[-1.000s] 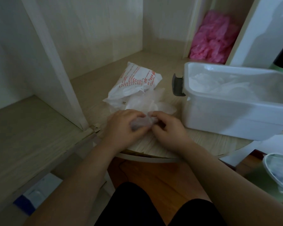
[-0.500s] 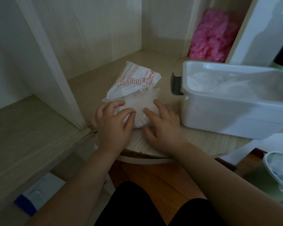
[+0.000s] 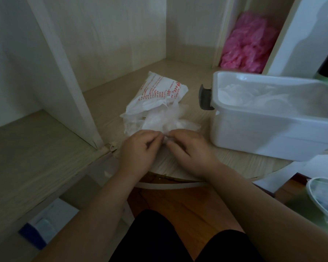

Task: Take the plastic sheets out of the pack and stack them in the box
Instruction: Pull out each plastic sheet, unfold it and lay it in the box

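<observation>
A white pack with red print (image 3: 159, 94) lies on the pale wooden shelf, its mouth turned toward me. Thin clear plastic sheets (image 3: 165, 121) spill from it in a loose heap. My left hand (image 3: 138, 148) and my right hand (image 3: 187, 148) meet at the near edge of the heap, fingers curled, both pinching the same bit of sheet between them. To the right stands a white plastic box (image 3: 269, 137) with a dark grey latch (image 3: 204, 100); several clear sheets (image 3: 254, 96) lie inside it.
A white upright panel (image 3: 68, 78) divides the shelf on the left. Pink crumpled plastic (image 3: 248, 42) fills a back compartment. A green bin with a clear liner (image 3: 318, 203) stands lower right. The rounded shelf edge (image 3: 178, 183) runs just under my wrists, above my dark-clad knees.
Half a second ago both hands lay flat with spread fingers on the heap. They have drawn back toward me and closed, pinching a sheet at its near edge.
</observation>
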{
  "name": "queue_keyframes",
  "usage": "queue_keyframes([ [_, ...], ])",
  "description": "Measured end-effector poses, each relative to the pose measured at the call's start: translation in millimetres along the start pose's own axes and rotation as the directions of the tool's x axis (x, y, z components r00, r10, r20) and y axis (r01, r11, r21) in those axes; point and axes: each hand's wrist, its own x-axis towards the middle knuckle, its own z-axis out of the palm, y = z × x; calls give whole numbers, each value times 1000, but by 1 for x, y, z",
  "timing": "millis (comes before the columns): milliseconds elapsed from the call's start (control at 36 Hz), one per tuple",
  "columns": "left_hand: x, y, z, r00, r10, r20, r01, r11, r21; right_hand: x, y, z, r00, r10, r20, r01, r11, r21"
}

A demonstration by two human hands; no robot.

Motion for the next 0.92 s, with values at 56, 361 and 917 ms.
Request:
queue_keyframes([
  [56,3,3,-4,992,-124,-2,123,986,-111,0,-2,0,995,34,93,-27,997,-79],
  [361,31,20,-33,798,-524,-297,306,777,-549,7,-8,1,904,331,272,-183,872,-453],
  [917,109,99,-80,975,0,223,102,889,-446,51,-82,-131,981,-21,-193,22,1000,4],
])
